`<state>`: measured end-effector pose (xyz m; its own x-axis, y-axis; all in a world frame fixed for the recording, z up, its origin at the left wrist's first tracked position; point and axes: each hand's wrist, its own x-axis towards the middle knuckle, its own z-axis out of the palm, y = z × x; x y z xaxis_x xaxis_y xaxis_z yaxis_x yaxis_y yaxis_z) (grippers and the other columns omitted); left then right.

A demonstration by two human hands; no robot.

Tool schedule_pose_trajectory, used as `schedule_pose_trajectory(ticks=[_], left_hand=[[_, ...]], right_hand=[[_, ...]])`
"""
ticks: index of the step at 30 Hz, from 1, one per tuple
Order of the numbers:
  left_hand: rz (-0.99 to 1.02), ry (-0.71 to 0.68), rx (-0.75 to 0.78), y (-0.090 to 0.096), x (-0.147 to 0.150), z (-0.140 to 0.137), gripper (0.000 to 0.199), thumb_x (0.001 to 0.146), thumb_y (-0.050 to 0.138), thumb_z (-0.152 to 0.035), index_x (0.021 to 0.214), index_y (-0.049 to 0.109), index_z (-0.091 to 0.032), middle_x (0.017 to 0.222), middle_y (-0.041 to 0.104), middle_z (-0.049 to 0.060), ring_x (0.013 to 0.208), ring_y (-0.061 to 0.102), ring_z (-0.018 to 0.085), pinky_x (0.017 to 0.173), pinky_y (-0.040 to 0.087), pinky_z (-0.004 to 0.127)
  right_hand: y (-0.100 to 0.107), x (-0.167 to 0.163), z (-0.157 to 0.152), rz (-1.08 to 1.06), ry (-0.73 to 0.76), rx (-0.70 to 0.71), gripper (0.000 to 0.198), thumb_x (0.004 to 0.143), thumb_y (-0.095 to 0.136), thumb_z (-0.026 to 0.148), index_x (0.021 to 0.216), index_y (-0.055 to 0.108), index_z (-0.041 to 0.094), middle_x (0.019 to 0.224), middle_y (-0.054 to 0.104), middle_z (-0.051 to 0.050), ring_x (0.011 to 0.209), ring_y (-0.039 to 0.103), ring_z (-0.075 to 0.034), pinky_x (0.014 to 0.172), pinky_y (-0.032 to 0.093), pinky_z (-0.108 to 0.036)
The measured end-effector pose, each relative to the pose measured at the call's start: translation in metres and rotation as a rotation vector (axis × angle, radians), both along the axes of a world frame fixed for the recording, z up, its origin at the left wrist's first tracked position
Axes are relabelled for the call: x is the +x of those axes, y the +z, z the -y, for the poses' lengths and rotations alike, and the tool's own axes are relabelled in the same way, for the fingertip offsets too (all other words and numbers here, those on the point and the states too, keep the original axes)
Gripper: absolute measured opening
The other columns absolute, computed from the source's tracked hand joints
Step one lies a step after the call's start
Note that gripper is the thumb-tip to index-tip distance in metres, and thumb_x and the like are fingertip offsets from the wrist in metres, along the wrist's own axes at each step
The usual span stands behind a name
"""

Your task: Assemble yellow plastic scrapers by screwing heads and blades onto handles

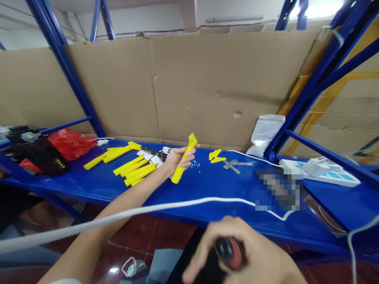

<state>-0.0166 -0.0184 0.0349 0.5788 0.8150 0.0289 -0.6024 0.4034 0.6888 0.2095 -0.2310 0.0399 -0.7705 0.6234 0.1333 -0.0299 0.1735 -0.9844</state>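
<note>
My left hand (174, 158) is wrapped around the handle of a yellow scraper (179, 172), held tilted above the blue shelf with its head up. In the near foreground my right hand (260, 256), blurred, is curled around a tool with a red and black handle (233, 252); its far end is hidden. Several yellow handles (140, 173) lie left of my left hand, beside black-and-white printed cards (155, 157). To the right are small screws (194, 164), small yellow pieces (216, 157) and flat grey metal strips (233, 165).
A white cable (207, 200) crosses in front of the blue shelf (213, 181). A white power strip (325, 175) and a blurred-out object (278, 189) are at right. A red plastic bag (72, 144) and black bag (44, 154) sit left. Cardboard (207, 86) stands behind.
</note>
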Motion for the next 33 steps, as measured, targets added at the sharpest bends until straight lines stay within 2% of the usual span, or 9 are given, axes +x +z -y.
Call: schedule_pose_trajectory(ticks=[2,4,7,9,12,16,22,29,33], left_hand=[[0.001,-0.003,-0.006,0.000,-0.001,0.002,0.032,0.094,0.063,-0.016,0.125,0.067,-0.016,0.070,0.049,-0.003,0.040,0.028,0.008,0.031,0.021,0.019],[-0.003,-0.013,-0.011,0.000,0.000,0.005,0.034,0.093,0.063,-0.017,0.126,0.067,-0.016,0.069,0.048,-0.004,0.038,0.026,0.008,0.031,0.019,0.019],[-0.035,-0.047,-0.026,0.000,0.005,0.009,0.040,0.090,0.063,-0.018,0.130,0.067,-0.015,0.069,0.052,-0.002,0.038,0.029,0.009,0.032,0.020,0.022],[-0.050,-0.074,-0.026,-0.002,0.008,0.012,0.037,0.087,0.065,-0.018,0.124,0.068,-0.013,0.070,0.055,-0.001,0.039,0.032,0.010,0.034,0.024,0.023],[-0.047,-0.118,-0.009,-0.006,0.013,0.014,0.028,0.082,0.071,-0.018,0.109,0.070,-0.010,0.071,0.058,0.001,0.041,0.035,0.009,0.037,0.029,0.025],[-0.067,-0.117,-0.019,-0.013,0.016,0.010,0.022,0.084,0.073,-0.020,0.102,0.074,-0.008,0.072,0.061,0.005,0.047,0.047,0.012,0.044,0.041,0.027],[-0.154,0.029,0.036,-0.021,0.024,-0.001,0.025,0.097,0.072,-0.029,0.113,0.077,-0.010,0.094,0.073,0.013,0.068,0.065,0.019,0.056,0.053,0.030],[-0.314,0.271,0.312,-0.035,0.034,-0.002,0.045,0.083,0.098,-0.038,0.110,0.071,-0.015,0.100,0.075,0.010,0.076,0.068,0.019,0.054,0.055,0.027],[-0.257,0.209,0.223,-0.033,0.034,-0.002,0.032,0.095,0.085,-0.038,0.110,0.075,-0.011,0.093,0.072,0.010,0.068,0.064,0.016,0.046,0.050,0.024]], right_hand=[[0.020,0.004,-0.022,0.106,-0.125,0.138,0.040,0.088,0.090,0.059,0.111,0.089,0.026,0.112,0.088,-0.007,0.101,0.083,-0.027,0.095,0.066,-0.038],[0.031,0.010,-0.050,0.206,-0.365,0.323,0.030,0.095,0.086,0.053,0.111,0.086,0.027,0.113,0.087,-0.005,0.105,0.080,-0.026,0.096,0.063,-0.038],[0.038,0.020,-0.099,0.245,-0.683,0.582,0.036,0.099,0.080,0.055,0.115,0.081,0.023,0.113,0.084,-0.010,0.104,0.077,-0.031,0.096,0.060,-0.046],[0.041,0.024,-0.132,0.191,-0.769,0.647,0.043,0.097,0.081,0.058,0.118,0.080,0.021,0.114,0.084,-0.012,0.103,0.076,-0.031,0.095,0.059,-0.047],[0.046,0.024,-0.171,0.173,-0.673,0.584,0.049,0.089,0.086,0.062,0.110,0.081,0.018,0.106,0.083,-0.011,0.089,0.073,-0.027,0.082,0.059,-0.041],[0.047,0.022,-0.198,0.174,-0.639,0.468,0.057,0.079,0.093,0.065,0.104,0.080,0.017,0.086,0.079,-0.006,0.067,0.061,-0.019,0.063,0.051,-0.034],[0.037,0.036,-0.215,0.062,-0.813,0.465,0.054,0.075,0.095,0.063,0.098,0.080,0.016,0.075,0.070,-0.003,0.057,0.051,-0.013,0.052,0.039,-0.028],[0.020,0.049,-0.226,-0.104,-0.975,0.357,0.048,0.076,0.097,0.056,0.097,0.081,0.017,0.069,0.071,-0.001,0.041,0.048,-0.010,0.038,0.038,-0.027],[0.000,0.048,-0.231,-0.230,-0.978,0.232,0.055,0.075,0.099,0.057,0.108,0.081,0.016,0.075,0.075,-0.002,0.037,0.043,-0.007,0.033,0.043,-0.026]])
